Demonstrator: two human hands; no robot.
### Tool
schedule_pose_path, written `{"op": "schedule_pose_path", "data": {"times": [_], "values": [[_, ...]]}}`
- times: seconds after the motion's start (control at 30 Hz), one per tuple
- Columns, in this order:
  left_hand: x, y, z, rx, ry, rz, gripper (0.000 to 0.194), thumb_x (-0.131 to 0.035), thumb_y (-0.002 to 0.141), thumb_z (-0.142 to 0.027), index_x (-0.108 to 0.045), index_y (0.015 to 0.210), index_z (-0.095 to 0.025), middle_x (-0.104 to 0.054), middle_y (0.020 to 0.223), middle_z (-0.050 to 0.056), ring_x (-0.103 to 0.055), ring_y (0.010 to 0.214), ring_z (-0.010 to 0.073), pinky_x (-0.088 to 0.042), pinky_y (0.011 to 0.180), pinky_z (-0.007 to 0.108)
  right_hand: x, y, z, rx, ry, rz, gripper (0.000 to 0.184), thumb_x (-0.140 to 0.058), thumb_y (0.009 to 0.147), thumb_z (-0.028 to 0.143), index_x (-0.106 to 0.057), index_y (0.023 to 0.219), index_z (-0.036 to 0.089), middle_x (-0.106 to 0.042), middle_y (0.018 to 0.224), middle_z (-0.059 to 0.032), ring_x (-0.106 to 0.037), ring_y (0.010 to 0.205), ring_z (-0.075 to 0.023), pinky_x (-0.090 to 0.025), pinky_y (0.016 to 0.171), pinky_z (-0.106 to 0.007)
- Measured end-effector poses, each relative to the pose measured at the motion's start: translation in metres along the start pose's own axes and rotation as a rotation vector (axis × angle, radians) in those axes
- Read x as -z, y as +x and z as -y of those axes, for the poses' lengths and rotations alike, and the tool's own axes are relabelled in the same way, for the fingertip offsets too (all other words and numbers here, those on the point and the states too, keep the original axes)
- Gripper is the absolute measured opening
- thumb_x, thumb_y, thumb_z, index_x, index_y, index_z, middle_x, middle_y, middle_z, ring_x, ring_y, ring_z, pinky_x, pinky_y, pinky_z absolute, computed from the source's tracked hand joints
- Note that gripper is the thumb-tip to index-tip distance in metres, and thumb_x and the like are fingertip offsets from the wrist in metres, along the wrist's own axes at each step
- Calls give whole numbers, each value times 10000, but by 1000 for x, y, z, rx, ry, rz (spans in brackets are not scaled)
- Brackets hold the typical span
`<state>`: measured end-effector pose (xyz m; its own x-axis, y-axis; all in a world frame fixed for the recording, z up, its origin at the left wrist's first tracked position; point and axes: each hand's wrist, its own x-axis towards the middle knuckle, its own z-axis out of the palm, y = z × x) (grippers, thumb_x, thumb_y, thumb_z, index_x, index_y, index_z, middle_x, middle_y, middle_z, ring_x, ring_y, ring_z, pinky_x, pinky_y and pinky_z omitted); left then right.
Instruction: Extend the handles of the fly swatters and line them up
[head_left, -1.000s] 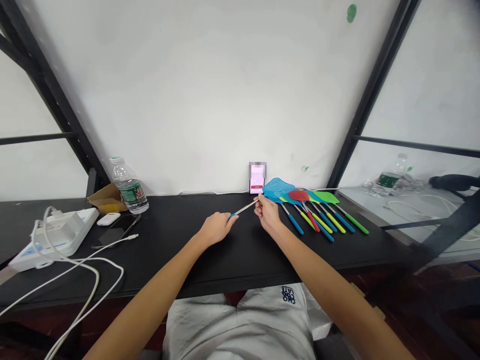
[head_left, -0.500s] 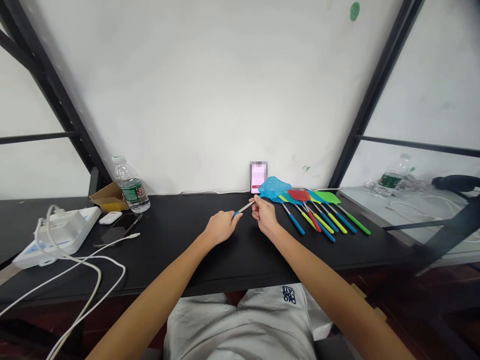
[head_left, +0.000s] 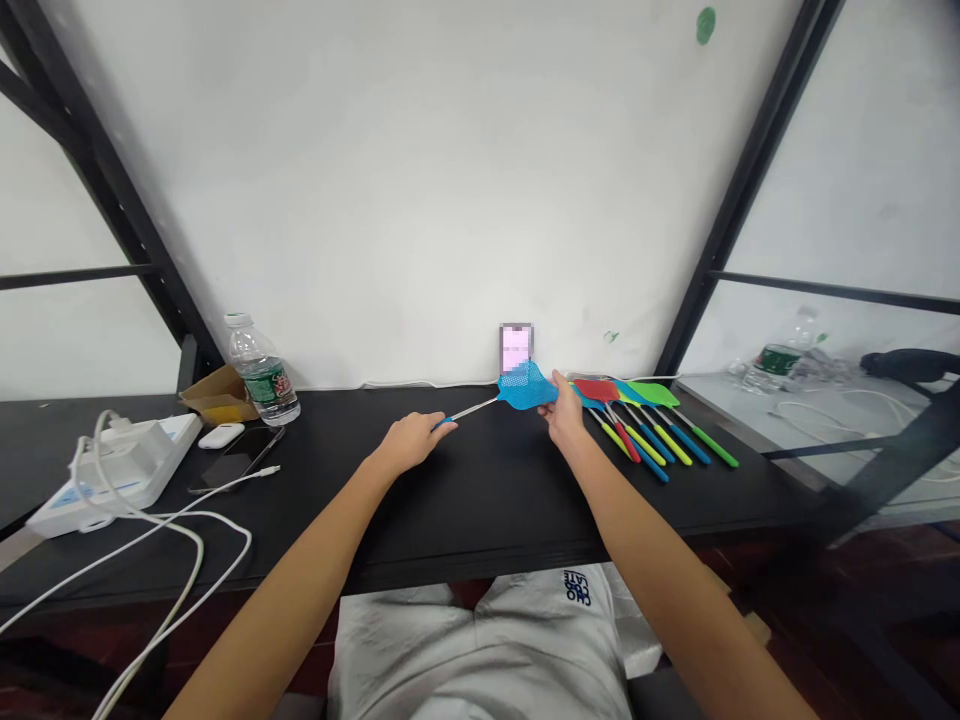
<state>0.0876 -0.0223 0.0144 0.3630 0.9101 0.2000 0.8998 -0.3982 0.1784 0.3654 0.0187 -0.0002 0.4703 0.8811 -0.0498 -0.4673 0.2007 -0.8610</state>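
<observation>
My left hand (head_left: pixel 412 441) is closed round the blue handle of a fly swatter (head_left: pixel 523 388). Its thin metal shaft points up and to the right, ending in a blue mesh head. My right hand (head_left: pixel 564 410) grips the far right edge of that head, with the thumb on top and the fingers partly hidden. The swatter is held just above the black table. Close beside my right hand, several more fly swatters (head_left: pixel 598 390) lie fanned out, with red, blue, yellow and green heads and handles.
A phone (head_left: pixel 516 345) leans against the wall behind the swatter head. To the left are a water bottle (head_left: pixel 268 380), a cardboard box (head_left: pixel 217 395), a white case (head_left: pixel 222 436), a dark phone (head_left: pixel 241 458), a power strip (head_left: pixel 127 475) and white cables (head_left: pixel 225 525). Black frame posts (head_left: pixel 739 190) flank the table.
My left hand has drawn back to the left with the swatter, bringing its head left. My right hand has shifted from the shaft to the head's far edge.
</observation>
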Motion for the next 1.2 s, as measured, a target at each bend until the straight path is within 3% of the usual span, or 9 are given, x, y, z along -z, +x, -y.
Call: {"op": "schedule_pose_path", "data": {"times": [0.07, 0.13, 0.23, 0.33, 0.53, 0.73, 1.2], "values": [[2, 1, 6, -12, -10, 34, 457, -308, 930, -587, -615, 916, -248, -666, 869, 52, -620, 842, 220, -414, 681, 263, 12, 11, 5, 36, -97, 51, 268, -734, 683, 397, -648, 765, 156, -657, 617, -11, -573, 501, -124, -410, 397, -211], [3, 2, 10, -32, -14, 59, 429, -341, 925, -573, -623, 925, -250, -672, 924, 47, -614, 889, 214, -420, 709, 258, 21, 15, 8, 46, -192, 203, 258, -784, 637, 338, -673, 755, 138, -689, 665, -38, -622, 563, -149, -466, 460, -225], [3, 3, 14, -59, 11, 38, 408, -354, 929, -548, -629, 953, -248, -667, 1005, 53, -600, 965, 216, -426, 754, 259, 27, 11, 8, -77, -285, 474, 253, -827, 600, 265, -690, 773, 141, -713, 719, -58, -664, 627, -179, -537, 564, -271], [1, 3, 16, -53, 39, 33, 415, -342, 935, -544, -623, 962, -240, -667, 991, 68, -607, 950, 226, -431, 752, 272, 27, 6, 5, -180, -299, 615, 242, -833, 605, 211, -695, 793, 144, -721, 742, -65, -682, 649, -186, -570, 629, -307], [-4, 2, 13, -73, 133, 38, 432, -307, 948, -541, -609, 964, -234, -670, 922, 85, -630, 877, 231, -431, 728, 285, 29, 6, 5, -183, -255, 645, 324, -834, 612, 197, -713, 905, 128, -735, 827, -96, -704, 698, -222, -588, 681, -367], [-4, -1, 9, -108, 177, 5, 455, -273, 960, -533, -605, 963, -222, -672, 904, 95, -636, 859, 235, -433, 738, 294, 30, 5, 6, -159, -267, 644, 357, -852, 588, 225, -716, 905, 134, -739, 851, -103, -712, 726, -231, -593, 667, -345], [-5, -3, 2, -133, 197, -21, 432, -292, 965, -502, -611, 952, -210, -673, 876, 98, -640, 812, 252, -426, 702, 305, 26, 2, 1, -134, -324, 700, 381, -828, 634, 282, -705, 967, 146, -735, 957, -105, -714, 831, -265, -583, 800, -405]]}}
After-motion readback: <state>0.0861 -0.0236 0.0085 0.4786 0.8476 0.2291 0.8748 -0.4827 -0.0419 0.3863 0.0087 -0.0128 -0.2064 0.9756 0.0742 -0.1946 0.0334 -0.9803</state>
